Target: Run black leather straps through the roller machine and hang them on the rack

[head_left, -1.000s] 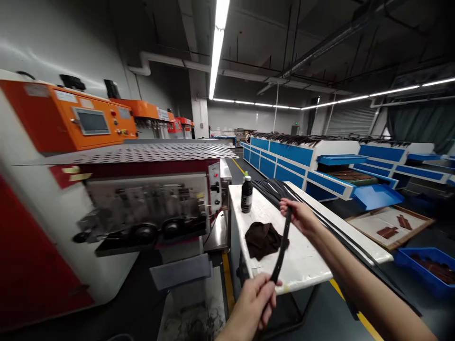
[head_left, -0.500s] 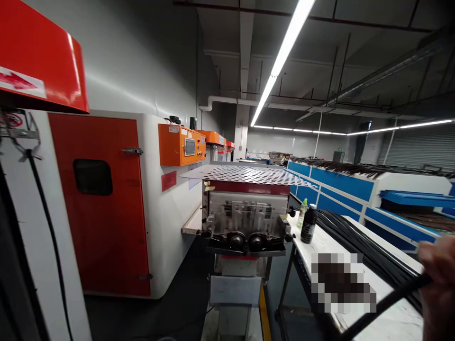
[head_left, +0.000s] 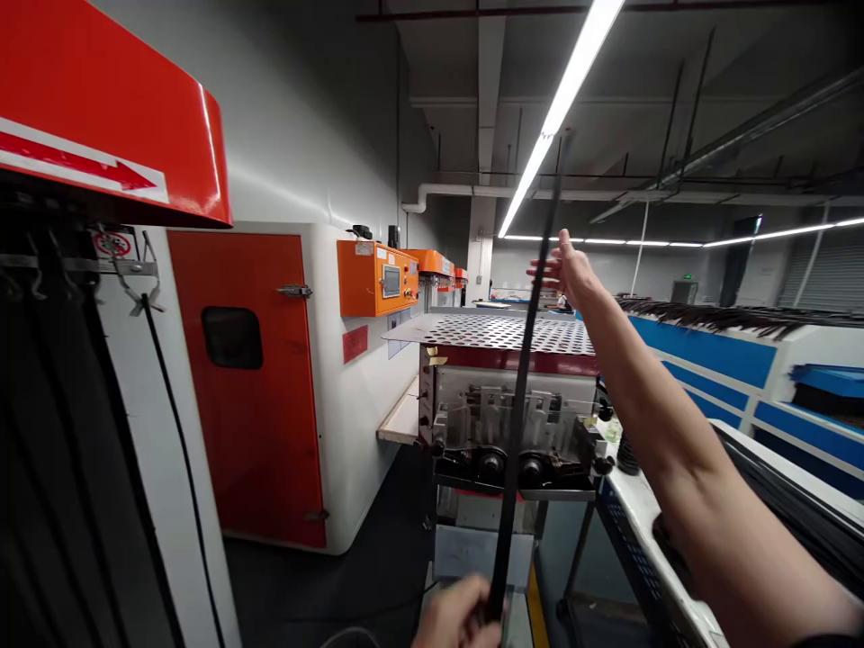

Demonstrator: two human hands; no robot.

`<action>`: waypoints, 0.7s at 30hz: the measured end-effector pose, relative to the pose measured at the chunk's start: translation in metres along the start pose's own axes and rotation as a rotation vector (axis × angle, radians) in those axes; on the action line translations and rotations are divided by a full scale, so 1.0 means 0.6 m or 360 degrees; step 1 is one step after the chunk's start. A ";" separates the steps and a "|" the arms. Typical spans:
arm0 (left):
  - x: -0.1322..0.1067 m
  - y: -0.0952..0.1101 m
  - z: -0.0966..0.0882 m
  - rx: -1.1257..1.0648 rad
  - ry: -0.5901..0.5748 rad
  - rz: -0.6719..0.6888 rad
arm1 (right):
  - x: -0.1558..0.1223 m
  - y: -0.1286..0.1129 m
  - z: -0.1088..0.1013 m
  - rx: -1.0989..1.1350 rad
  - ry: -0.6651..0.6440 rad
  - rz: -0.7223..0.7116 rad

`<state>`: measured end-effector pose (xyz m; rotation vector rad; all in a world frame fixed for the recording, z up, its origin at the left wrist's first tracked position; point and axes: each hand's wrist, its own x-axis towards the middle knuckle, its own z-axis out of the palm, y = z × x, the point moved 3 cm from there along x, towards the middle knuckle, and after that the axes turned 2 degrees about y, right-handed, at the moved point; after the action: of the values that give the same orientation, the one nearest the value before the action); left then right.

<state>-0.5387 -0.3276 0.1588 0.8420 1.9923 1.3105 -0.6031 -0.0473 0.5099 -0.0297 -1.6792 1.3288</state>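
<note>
Left hand point(head_left: 455, 616) grips the black strip point(head_left: 530, 360) low down, right hand point(head_left: 567, 270) open beside it, so a loose grip could let the strip swing into the machine point(head_left: 513, 414).

The one view is worn at the head, facing level along a factory aisle through a wide lens. The left hand point(head_left: 455, 616) sits closest, at 6 o'clock; the table point(head_left: 641, 513) is near at 4 o'clock, the red door point(head_left: 249, 387) near at 9 o'clock, and the far wall point(head_left: 519, 279) distant at 12 o'clock.
</note>
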 end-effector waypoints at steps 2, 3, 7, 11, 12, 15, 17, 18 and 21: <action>0.019 0.071 -0.022 -0.0084 0.0097 0.0223 | 0.014 0.030 -0.010 -0.0238 0.0054 0.0006; 0.037 0.108 -0.035 -0.0143 0.0106 0.0323 | -0.007 0.044 -0.022 -0.0337 0.0052 -0.0096; 0.123 0.230 -0.091 -0.0229 0.0136 0.0575 | -0.215 0.121 -0.054 -0.0360 -0.0596 -0.0025; 0.169 0.306 -0.122 -0.0232 0.0028 0.0663 | -0.395 0.182 -0.032 0.0055 -0.1415 0.0589; 0.173 0.326 -0.127 -0.0248 -0.0030 0.0678 | -0.404 0.183 -0.025 0.0154 -0.1461 0.0604; 0.188 0.401 -0.144 -0.0271 -0.0147 0.0728 | -0.356 0.155 -0.011 0.0222 -0.1429 0.0426; 0.202 0.460 -0.162 -0.0238 -0.0118 0.0822 | -0.295 0.123 -0.011 0.0091 -0.1329 0.0160; 0.210 0.490 -0.172 -0.0210 -0.0085 0.0893 | -0.265 0.107 -0.012 -0.0003 -0.1262 0.0012; 0.228 0.559 -0.196 -0.0123 0.0020 0.1094 | -0.198 0.081 -0.013 -0.0281 -0.1067 -0.0370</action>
<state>-0.6533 -0.1822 0.4914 1.5658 1.6984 1.7391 -0.5582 -0.0862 0.3957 0.5461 -2.2709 1.0667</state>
